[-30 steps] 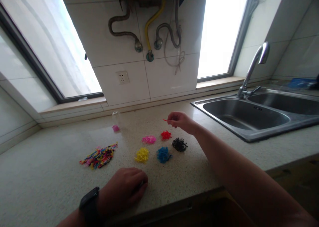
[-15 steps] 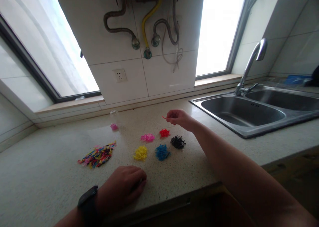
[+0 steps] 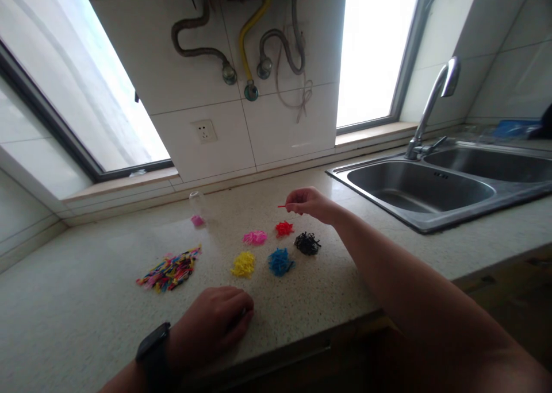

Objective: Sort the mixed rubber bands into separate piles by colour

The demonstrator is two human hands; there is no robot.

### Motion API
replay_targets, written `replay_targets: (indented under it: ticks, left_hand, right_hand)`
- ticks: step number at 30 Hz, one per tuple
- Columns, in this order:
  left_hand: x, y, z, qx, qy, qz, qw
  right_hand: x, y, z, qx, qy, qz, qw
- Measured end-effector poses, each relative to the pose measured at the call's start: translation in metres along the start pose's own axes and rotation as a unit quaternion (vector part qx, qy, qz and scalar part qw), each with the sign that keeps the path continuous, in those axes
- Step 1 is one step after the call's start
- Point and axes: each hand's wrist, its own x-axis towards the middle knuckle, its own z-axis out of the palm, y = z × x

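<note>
My right hand [image 3: 307,203] is raised above the counter with thumb and fingers pinched on a thin red rubber band [image 3: 282,205]. Below it lies a small heap of red rubber bands [image 3: 284,228], with black bands [image 3: 307,243] to the right. Pink bands [image 3: 255,238], yellow bands [image 3: 244,264] and blue bands [image 3: 280,262] form separate heaps. My left hand [image 3: 219,321], with a dark watch [image 3: 153,341] at the wrist, rests curled near the counter's front edge; nothing shows in it. A mixed-colour pile [image 3: 170,270] lies up and left of that hand.
A clear container [image 3: 196,201] with a pink part [image 3: 197,220] stands at the back left of the pale counter [image 3: 103,243]. A double steel sink [image 3: 414,186] with a tap [image 3: 433,108] is on the right. Hoses and a wall socket [image 3: 204,131] are behind.
The red rubber band in my right hand has gone from slanted to nearly level, and the hand has shifted very slightly. My left hand stays in place. The view has tilted a little.
</note>
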Motion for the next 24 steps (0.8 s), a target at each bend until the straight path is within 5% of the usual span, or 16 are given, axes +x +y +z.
replay_targets:
  ticks: [10,18,24]
  left_hand:
    - [-0.001,-0.003,0.003,-0.009,0.000,-0.008,1.000]
    - [-0.002,-0.004,0.004,-0.008,-0.005,-0.013,1.000]
    - [-0.001,-0.004,0.004,-0.012,0.001,-0.006,1.000]
  right_hand:
    - [0.002,0.024,-0.005,-0.275,-0.079,0.029,0.958]
    - [0.001,0.033,-0.009,-0.296,-0.152,0.070,0.940]
    - [0.001,0.032,-0.009,-0.299,-0.151,0.055,0.941]
